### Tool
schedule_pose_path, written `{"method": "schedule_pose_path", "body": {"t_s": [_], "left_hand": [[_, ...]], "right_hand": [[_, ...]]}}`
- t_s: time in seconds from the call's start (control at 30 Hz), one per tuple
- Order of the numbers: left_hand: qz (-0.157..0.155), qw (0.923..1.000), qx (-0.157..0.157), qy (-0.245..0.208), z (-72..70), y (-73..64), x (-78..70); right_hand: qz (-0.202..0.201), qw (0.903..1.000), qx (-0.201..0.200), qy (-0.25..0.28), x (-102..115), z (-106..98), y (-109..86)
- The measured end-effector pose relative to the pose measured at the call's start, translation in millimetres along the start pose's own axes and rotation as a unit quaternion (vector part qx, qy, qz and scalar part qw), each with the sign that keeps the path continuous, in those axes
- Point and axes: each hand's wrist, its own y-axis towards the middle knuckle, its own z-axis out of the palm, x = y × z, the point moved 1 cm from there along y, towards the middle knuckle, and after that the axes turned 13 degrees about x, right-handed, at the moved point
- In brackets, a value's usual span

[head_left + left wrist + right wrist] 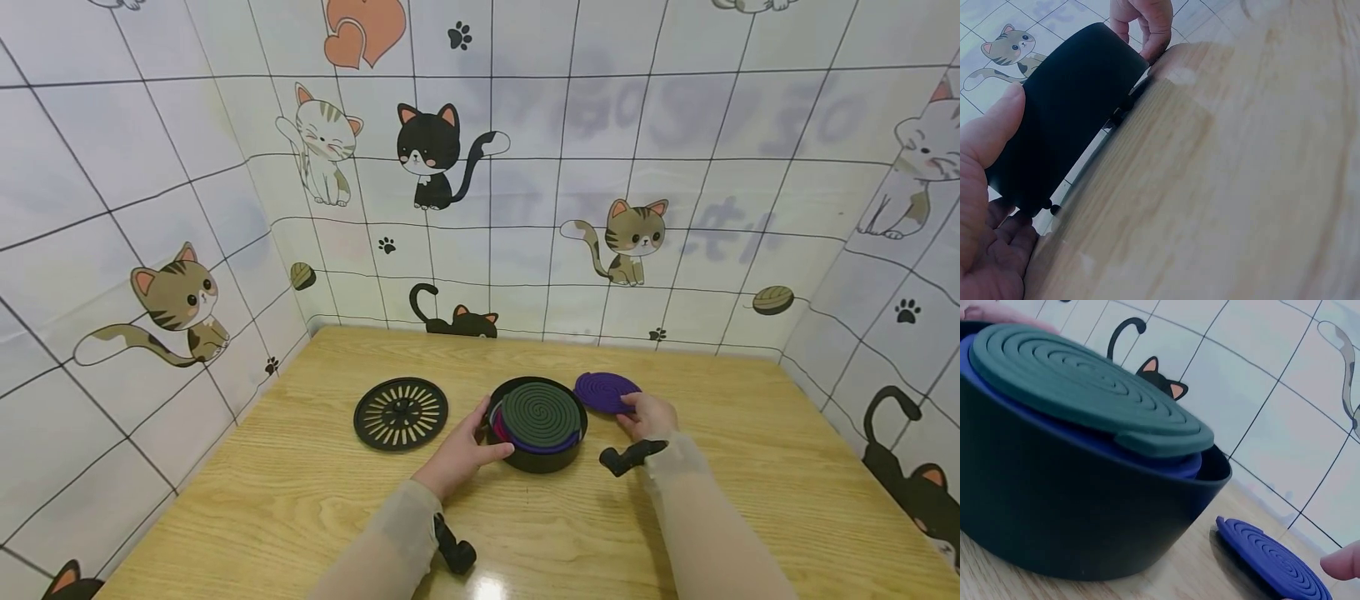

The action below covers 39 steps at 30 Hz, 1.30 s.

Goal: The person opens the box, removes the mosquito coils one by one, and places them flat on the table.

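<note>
A round black mosquito-coil case [534, 462] stands on the table, filled above its rim with stacked coils. On top lies a dark green mosquito coil [540, 412], tilted in the right wrist view, over a purple one [1172, 466]; something red shows at the left inside. My left hand [459, 457] grips the case's left side, thumb on the near wall, fingers low around it in the left wrist view. Right of the case, my right hand [651, 417] pinches the near right edge of a separate purple mosquito coil [602, 392]. Its fingers beneath are mostly hidden.
A black slotted lid [401, 408] with a centre knob lies left of the case on the wooden table [465, 533]. Cat-printed sheeting [525, 183] rises behind the table and along both sides. Black wrist straps [633, 456] sit over both sleeves.
</note>
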Motion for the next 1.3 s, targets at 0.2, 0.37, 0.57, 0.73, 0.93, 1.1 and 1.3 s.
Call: {"method": "schedule_pose_path", "body": {"t_s": [0.2,0.37,0.57,0.73,0.93,1.1,1.3], "left_hand": [[0.000,0.9999,0.002,-0.015,2.8,-11.5,-21.0],[-0.002,0.9999,0.001,-0.017,3.7,-17.3,-31.0],[-0.002,0.9999,-0.001,-0.012,4.2,-18.7,-32.7],[0.001,0.9999,0.000,-0.015,4.1,-19.6,-33.9],[0.002,0.9999,0.003,-0.011,3.3,-18.1,-32.4],[0.000,1.0000,0.002,-0.009,2.4,-9.2,-17.7],[0.000,1.0000,0.000,-0.004,1.3,-2.5,-3.8]], "right_hand": [[0.005,0.9987,0.011,0.049,4,2,-9.6],[0.014,0.9981,0.003,0.060,5,2,-7.8],[0.015,0.9980,0.001,0.061,4,-2,-6.0],[0.022,0.9955,0.005,0.092,6,-3,-8.2],[0.028,0.9911,0.017,0.129,9,-3,-13.2],[0.059,0.9779,0.028,0.199,12,-7,-16.8],[0.076,0.9645,0.087,0.238,13,-11,-24.3]]}}
